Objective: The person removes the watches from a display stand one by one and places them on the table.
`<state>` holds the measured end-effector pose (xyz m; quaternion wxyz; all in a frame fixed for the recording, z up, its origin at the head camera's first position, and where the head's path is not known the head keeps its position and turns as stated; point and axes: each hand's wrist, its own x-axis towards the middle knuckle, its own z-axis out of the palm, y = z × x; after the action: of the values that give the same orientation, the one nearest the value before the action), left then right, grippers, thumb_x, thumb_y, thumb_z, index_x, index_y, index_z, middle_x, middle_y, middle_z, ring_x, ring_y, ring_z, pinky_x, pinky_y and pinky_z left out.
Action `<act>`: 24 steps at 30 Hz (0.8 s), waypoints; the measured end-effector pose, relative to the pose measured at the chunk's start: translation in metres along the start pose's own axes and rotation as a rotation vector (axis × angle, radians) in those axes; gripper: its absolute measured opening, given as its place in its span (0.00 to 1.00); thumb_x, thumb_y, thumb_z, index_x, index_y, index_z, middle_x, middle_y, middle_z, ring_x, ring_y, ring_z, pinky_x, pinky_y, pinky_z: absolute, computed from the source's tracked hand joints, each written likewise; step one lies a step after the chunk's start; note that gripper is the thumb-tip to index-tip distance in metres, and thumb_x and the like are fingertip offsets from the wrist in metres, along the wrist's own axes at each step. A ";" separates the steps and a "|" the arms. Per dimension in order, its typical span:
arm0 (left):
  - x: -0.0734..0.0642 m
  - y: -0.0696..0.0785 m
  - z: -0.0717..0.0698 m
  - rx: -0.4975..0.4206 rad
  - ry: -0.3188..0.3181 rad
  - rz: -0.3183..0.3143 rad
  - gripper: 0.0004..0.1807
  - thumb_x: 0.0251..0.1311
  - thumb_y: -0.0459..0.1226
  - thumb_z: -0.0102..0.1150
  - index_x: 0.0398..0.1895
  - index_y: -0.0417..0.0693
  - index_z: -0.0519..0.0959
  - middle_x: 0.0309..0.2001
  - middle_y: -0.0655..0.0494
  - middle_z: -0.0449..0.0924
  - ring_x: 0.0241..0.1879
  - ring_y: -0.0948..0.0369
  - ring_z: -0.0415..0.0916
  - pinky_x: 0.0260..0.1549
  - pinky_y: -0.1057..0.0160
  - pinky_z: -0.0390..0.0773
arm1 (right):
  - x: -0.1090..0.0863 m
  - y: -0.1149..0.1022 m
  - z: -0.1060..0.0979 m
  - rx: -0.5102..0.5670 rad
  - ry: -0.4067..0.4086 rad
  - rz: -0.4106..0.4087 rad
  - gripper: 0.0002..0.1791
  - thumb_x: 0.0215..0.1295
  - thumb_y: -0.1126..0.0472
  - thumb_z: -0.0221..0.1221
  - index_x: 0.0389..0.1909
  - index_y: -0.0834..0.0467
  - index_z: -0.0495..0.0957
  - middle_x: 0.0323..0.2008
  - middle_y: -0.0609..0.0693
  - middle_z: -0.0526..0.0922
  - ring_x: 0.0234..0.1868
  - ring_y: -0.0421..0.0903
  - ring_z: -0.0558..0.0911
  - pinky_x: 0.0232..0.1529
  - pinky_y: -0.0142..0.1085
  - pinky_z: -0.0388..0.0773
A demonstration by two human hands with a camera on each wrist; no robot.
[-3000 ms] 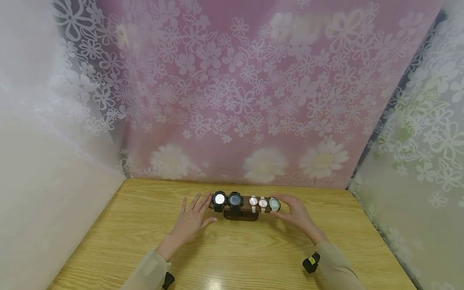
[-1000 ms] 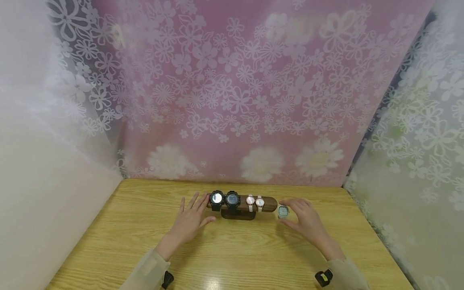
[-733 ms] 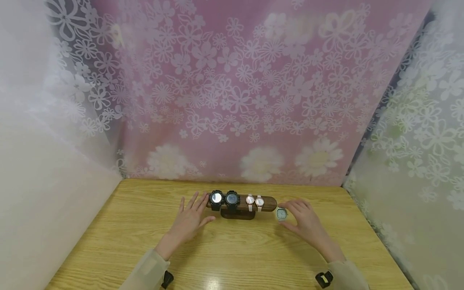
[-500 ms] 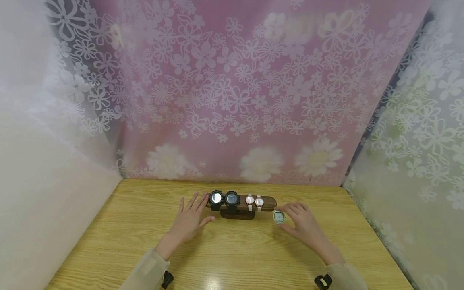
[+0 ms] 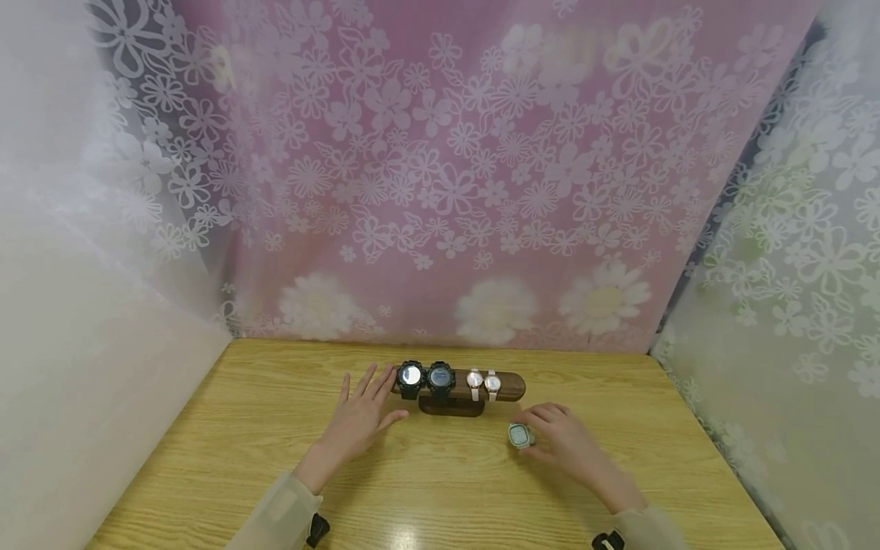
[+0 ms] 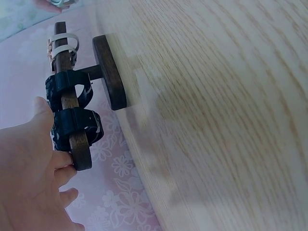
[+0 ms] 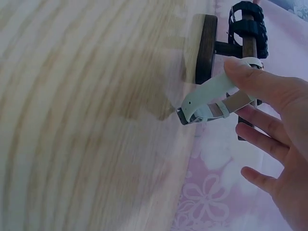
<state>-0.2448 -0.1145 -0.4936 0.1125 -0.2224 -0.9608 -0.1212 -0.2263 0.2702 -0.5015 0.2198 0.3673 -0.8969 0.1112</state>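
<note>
My right hand (image 5: 567, 445) pinches a pale green wristwatch (image 5: 520, 435) between thumb and fingers, just in front of the stand's right end. Its closed strap (image 7: 211, 94) hangs as a loop with a metal buckle in the right wrist view. A dark wooden watch stand (image 5: 509, 386) carries two black chunky watches (image 5: 440, 376) on the left and two small white-strapped watches (image 5: 492, 383) right of centre. With fingers spread and straight, my left hand (image 5: 359, 420) touches the stand's left end, beside the outer black watch (image 6: 74, 122).
The stand's base (image 5: 451, 407) rests on a light wooden table (image 5: 426, 489). Behind the table hangs a pink floral curtain (image 5: 440, 191). Pale panels (image 5: 103, 305) close in the left and right sides.
The pale green watch came off the stand's right end in my right hand. It has since moved toward me and slightly left, its face tilting. My left hand stays at the stand.
</note>
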 end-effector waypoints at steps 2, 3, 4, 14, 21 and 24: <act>0.000 0.000 0.000 0.002 0.001 0.000 0.43 0.71 0.59 0.50 0.78 0.41 0.59 0.79 0.50 0.52 0.79 0.46 0.45 0.73 0.32 0.39 | 0.000 -0.002 0.002 0.014 -0.017 0.000 0.33 0.40 0.51 0.81 0.52 0.51 0.83 0.44 0.45 0.85 0.47 0.47 0.82 0.54 0.55 0.78; 0.000 0.000 0.000 0.001 -0.001 0.000 0.43 0.71 0.59 0.50 0.78 0.41 0.58 0.79 0.51 0.52 0.79 0.46 0.45 0.73 0.32 0.38 | 0.000 -0.003 0.002 0.017 -0.026 0.006 0.33 0.40 0.51 0.80 0.52 0.52 0.83 0.44 0.45 0.85 0.47 0.47 0.82 0.54 0.55 0.78; 0.000 0.000 0.000 0.000 0.000 0.000 0.43 0.71 0.59 0.50 0.78 0.41 0.59 0.79 0.50 0.52 0.79 0.46 0.45 0.73 0.32 0.39 | 0.000 -0.004 0.003 0.019 -0.034 0.011 0.33 0.41 0.51 0.80 0.52 0.52 0.83 0.44 0.45 0.85 0.47 0.47 0.82 0.54 0.55 0.79; 0.001 -0.001 0.002 0.001 0.002 -0.002 0.43 0.71 0.60 0.49 0.78 0.42 0.59 0.79 0.51 0.52 0.79 0.46 0.45 0.73 0.32 0.38 | 0.002 -0.016 0.002 0.049 -0.163 0.035 0.30 0.50 0.50 0.77 0.55 0.54 0.82 0.46 0.46 0.85 0.45 0.46 0.83 0.47 0.51 0.83; 0.001 -0.001 0.001 0.005 -0.009 -0.008 0.43 0.71 0.60 0.49 0.79 0.42 0.59 0.80 0.51 0.52 0.80 0.47 0.43 0.74 0.32 0.37 | 0.002 -0.021 0.004 0.098 -0.218 0.076 0.28 0.53 0.52 0.76 0.55 0.56 0.82 0.45 0.46 0.83 0.43 0.44 0.81 0.43 0.42 0.83; 0.001 -0.001 0.002 0.014 -0.019 -0.010 0.43 0.71 0.61 0.48 0.79 0.42 0.58 0.80 0.51 0.51 0.80 0.47 0.42 0.74 0.33 0.37 | 0.002 -0.023 0.006 0.109 -0.252 0.100 0.27 0.55 0.52 0.75 0.55 0.56 0.82 0.44 0.46 0.81 0.43 0.44 0.79 0.42 0.41 0.82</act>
<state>-0.2464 -0.1144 -0.4955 0.1045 -0.2179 -0.9638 -0.1129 -0.2130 0.2512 -0.5049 0.0793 0.3446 -0.9272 0.1237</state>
